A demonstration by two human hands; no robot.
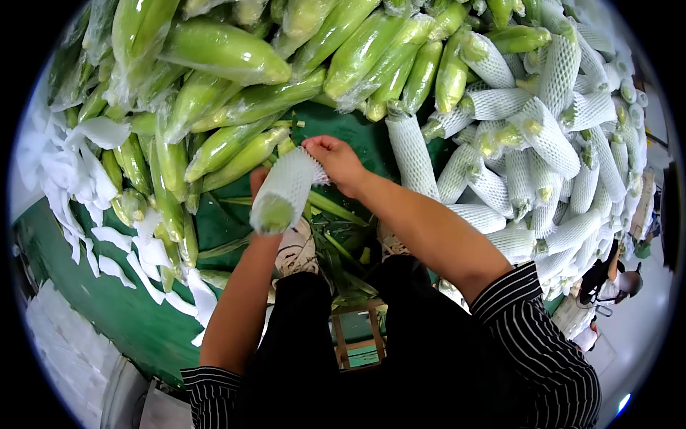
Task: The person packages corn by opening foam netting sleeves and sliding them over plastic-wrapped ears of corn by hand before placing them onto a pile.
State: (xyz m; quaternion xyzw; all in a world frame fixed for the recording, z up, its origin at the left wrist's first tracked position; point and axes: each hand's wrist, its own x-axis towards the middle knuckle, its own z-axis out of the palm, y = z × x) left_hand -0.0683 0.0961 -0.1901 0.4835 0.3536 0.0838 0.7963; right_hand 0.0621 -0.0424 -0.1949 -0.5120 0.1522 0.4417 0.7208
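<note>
The left grip [257, 179] clasps a corn ear [274, 216] in a net sleeve [286, 184]; the right grip [336, 163] pinches the sleeve's far end. Sleeved ears [550, 137] lie right.

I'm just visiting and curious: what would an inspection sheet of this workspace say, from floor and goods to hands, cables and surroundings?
Surface: green floor, partly covered.
Job's things: a foam-netted cob in hand; a heap of film-wrapped cobs ahead and left; netted cobs piled right.
Clutter: leaf scraps near the feet; loose white pieces at left.
Hands: right hand pinches the net's far end; left hand, mostly hidden, supports the cob.
Cables: nothing seen.
Surroundings: another person in the right background.
</note>
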